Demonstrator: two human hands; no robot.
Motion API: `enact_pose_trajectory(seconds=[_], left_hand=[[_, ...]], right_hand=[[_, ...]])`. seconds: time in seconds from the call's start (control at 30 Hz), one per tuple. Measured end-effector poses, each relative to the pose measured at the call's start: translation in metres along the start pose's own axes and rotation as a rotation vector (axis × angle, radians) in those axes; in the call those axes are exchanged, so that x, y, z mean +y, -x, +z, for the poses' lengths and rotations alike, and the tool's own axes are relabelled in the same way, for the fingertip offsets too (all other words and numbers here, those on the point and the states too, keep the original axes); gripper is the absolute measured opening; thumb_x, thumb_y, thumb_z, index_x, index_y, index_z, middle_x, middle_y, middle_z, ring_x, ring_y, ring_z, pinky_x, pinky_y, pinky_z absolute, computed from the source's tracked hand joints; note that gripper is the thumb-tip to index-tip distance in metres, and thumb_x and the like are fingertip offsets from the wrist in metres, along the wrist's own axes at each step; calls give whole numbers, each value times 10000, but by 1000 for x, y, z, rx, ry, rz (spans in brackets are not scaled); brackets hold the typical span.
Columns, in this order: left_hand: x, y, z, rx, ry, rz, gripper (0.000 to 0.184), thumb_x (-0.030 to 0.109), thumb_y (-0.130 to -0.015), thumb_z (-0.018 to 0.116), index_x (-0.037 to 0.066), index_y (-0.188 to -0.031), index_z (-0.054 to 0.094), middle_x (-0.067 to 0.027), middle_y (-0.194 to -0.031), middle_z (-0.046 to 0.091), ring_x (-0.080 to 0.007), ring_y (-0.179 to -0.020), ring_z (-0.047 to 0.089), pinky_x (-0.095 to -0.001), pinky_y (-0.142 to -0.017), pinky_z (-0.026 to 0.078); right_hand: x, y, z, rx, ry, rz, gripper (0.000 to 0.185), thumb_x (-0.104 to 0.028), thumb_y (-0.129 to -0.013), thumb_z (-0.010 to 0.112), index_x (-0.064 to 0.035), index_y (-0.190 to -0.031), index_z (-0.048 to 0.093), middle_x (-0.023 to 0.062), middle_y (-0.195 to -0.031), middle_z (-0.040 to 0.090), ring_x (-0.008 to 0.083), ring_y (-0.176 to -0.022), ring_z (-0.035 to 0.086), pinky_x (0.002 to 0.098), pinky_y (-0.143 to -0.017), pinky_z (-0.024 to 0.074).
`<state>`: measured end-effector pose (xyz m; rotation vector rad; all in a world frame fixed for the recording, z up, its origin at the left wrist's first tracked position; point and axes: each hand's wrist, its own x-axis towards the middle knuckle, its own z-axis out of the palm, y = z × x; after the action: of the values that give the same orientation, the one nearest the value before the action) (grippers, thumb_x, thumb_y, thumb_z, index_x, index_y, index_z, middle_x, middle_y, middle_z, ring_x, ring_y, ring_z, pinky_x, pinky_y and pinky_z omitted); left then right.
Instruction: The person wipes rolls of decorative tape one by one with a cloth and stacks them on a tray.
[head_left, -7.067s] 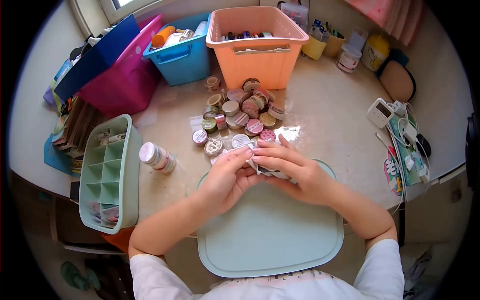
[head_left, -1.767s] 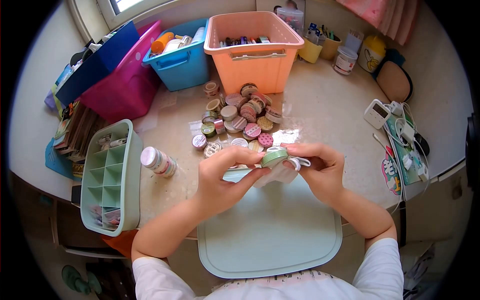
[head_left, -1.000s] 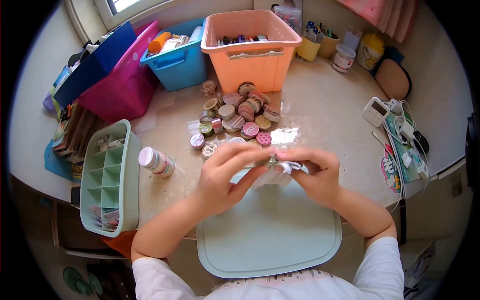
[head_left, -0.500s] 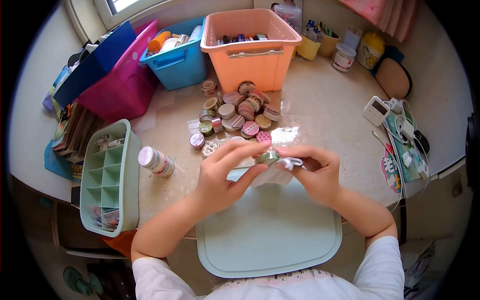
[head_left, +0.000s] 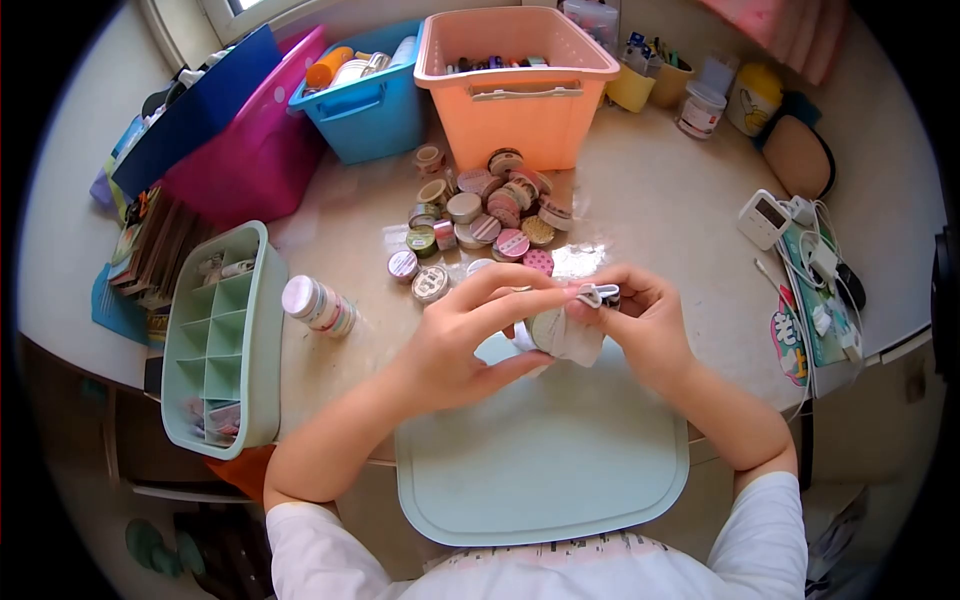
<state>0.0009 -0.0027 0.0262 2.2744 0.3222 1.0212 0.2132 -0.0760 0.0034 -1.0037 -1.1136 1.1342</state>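
Between thumb and fingers, my left hand (head_left: 475,335) holds a green and white tape roll (head_left: 543,330) tilted on its edge. My right hand (head_left: 643,325) pinches a bunched white cloth-like piece (head_left: 582,338) with a folded white strip at its top, right beside the roll. Both hands are close together above the far edge of a pale green lid (head_left: 545,450). Just beyond them lies a pile of washi tape rolls (head_left: 503,208), mostly pink, with a green roll (head_left: 421,240) at its left side.
A divided green tray (head_left: 270,350) and a jar of tape rolls (head_left: 318,306) are at the left. Behind stand an orange bin (head_left: 520,120), a blue bin (head_left: 370,125) and a magenta bin (head_left: 245,160). White cables and a small white device (head_left: 763,219) lie at the right.
The roll has tilted so its flat face shows more. My left fingers now reach across its top towards my right hand, and the white piece is raised slightly. The view has shifted a little.
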Motion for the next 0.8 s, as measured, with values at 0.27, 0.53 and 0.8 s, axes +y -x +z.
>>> enact_pose_trajectory(seconds=[0.27, 0.53, 0.8], left_hand=[[7, -9, -43, -76, 9, -107, 644, 123, -632, 937, 71, -1227, 696, -43, -992, 689, -124, -877, 648, -246, -707, 506], [31, 63, -60, 14, -155, -398, 727, 150, -654, 904, 97, -1323, 626, -56, -1080, 701, -147, -995, 655, -290, -753, 489], [31, 89, -40, 7, -200, -598, 654, 131, -692, 844, 87, -1307, 628, -87, -1048, 660, -205, -960, 636, -331, -809, 506]], right_hand=[[-3, -10, -13, -39, -34, 33, 186, -39, -900, 725, -16, -1077, 673, 56, -1012, 707, 124, -963, 666, 287, -863, 543], [-20, -20, -27, 64, 7, 71, 172, -90, -935, 674, -25, -1094, 669, 39, -974, 688, 100, -915, 624, 248, -828, 481], [-16, -16, -17, 17, 10, 87, 166, -92, -932, 672, -23, -1083, 677, 27, -972, 683, 94, -905, 621, 253, -831, 483]])
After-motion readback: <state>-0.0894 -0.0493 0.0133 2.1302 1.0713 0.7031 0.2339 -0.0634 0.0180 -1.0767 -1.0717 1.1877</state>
